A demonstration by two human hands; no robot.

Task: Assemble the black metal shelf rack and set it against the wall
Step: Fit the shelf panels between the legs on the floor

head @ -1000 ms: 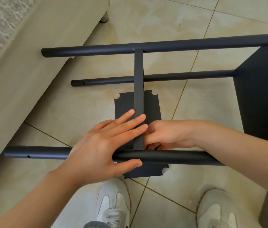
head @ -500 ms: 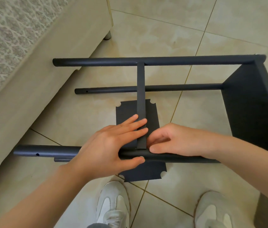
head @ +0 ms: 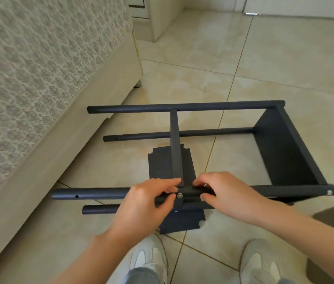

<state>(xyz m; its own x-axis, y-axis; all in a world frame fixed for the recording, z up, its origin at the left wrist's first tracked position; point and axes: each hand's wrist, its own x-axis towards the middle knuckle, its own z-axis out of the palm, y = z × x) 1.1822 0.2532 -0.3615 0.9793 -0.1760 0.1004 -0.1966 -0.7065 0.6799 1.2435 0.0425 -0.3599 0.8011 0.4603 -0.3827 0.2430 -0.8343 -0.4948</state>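
Twice pinched now: near tube, by left hand and right hand flanking screw; flat-fingered on the left earlier. Counted on rack, sideways on floor: four tubes, two shelves, two screws.

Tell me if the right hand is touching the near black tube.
Touching. The head view shows the right hand curled round the near tube, just right of the screw.

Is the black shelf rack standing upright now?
No, the shelf rack lies on its side on the tiled floor, while the left hand and the right hand hold its near pole.
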